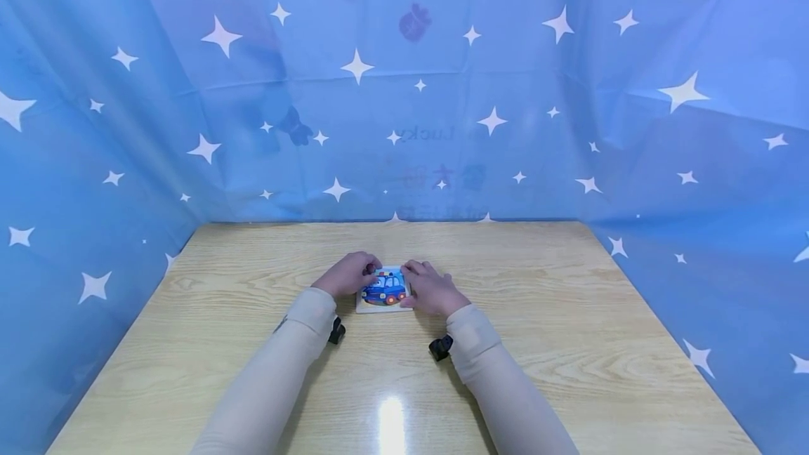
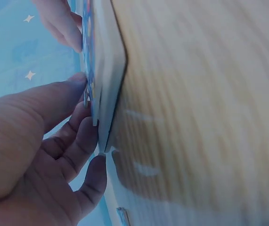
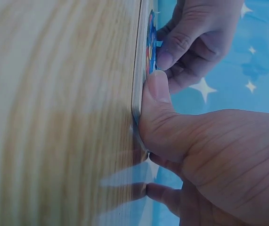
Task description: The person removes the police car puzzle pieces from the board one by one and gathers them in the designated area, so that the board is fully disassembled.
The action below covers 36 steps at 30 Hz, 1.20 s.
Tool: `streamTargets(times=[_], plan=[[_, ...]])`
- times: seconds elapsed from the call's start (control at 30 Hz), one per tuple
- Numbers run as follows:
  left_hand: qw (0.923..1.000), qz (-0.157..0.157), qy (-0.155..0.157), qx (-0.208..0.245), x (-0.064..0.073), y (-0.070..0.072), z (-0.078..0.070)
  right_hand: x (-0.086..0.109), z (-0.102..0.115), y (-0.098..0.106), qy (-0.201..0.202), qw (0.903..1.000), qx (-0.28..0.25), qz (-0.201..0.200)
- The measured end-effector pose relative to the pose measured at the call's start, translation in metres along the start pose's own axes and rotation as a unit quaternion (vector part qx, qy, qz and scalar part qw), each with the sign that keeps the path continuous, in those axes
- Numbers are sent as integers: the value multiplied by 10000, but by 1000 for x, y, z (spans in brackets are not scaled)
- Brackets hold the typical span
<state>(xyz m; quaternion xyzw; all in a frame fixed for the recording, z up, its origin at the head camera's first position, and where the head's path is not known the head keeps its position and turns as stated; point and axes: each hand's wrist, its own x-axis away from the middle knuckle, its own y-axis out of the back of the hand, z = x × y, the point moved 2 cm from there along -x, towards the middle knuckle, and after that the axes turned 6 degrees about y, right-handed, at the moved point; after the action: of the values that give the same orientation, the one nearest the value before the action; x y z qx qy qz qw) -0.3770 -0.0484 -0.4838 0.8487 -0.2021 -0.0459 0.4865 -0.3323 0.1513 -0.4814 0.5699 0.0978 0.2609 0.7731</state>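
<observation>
A flat, square puzzle board (image 1: pixel 369 309) with a blue cartoon police car (image 1: pixel 385 291) lies on the table, its layered edge (image 2: pixel 110 70) seen side-on in the left wrist view. At its left side, my left hand (image 1: pixel 349 274) pinches a thin puzzle piece (image 2: pixel 85 98) between thumb and fingers, right at the picture's surface. The piece's printed face is mostly hidden by the hand. My right hand (image 1: pixel 435 288) holds the board's right side, its thumb (image 3: pixel 158 89) on the near right corner and its fingers towards the far edge.
The pale wood-grain table (image 1: pixel 543 371) reaches out on all sides of the board. Behind and beside it hangs a blue curtain (image 1: pixel 303 118) with white stars. Black wrist cameras (image 1: pixel 440 348) sit below both cuffs, close over the tabletop.
</observation>
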Motion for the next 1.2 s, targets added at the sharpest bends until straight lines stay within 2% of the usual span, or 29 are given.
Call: streamTargets(times=[0.37, 0.83, 1.07, 1.2], plan=[[9998, -152, 77, -46, -1, 0, 1, -1, 0, -1, 114, 9998, -154, -60], [9998, -183, -45, -80, -1, -2, 2, 3, 2, 2, 72, 9996, -239, 96], [9996, -252, -112, -32, -1, -2, 3, 1, 2, 3, 123, 9993, -350, -32], [9995, -255, -101, -172, 0, -2, 2, 2, 1, 3, 123, 9991, -392, -35]])
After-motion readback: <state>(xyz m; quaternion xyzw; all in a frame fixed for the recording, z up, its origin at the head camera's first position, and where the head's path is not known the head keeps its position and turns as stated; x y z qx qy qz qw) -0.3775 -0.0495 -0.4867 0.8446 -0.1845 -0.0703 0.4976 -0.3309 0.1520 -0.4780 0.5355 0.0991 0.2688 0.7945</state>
